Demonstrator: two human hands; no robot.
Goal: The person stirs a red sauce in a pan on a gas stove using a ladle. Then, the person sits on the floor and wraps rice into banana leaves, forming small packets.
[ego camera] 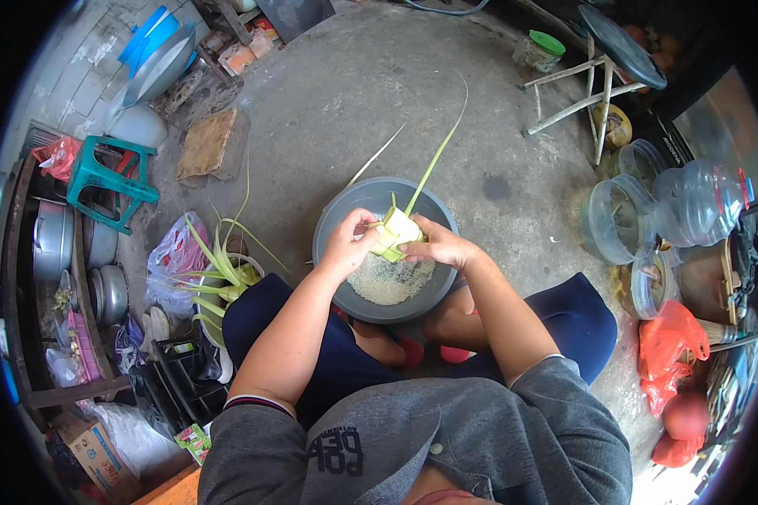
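Note:
Between my two hands is a woven palm-leaf pouch (399, 230), pale green, with one long leaf strip rising from it. My left hand (355, 240) pinches its left edge with thumb and fingers. My right hand (439, 242) grips its right side, thumb near the lower edge. Directly beneath, a grey plastic basin (330, 218) stands on the floor with white rice grains (388, 281) spread in its bottom. Another pale leaf strip sticks out past the basin's far rim. The inside of the pouch cannot be seen.
Left of my knee, a white bucket (258, 264) holds more palm-leaf pieces (227, 271), beside a plastic bag (175, 265). Farther left stand a green stool (110, 183) and metal pots (54, 240). Clear plastic containers (619, 218) and red plastic bags (669, 347) lie at the right.

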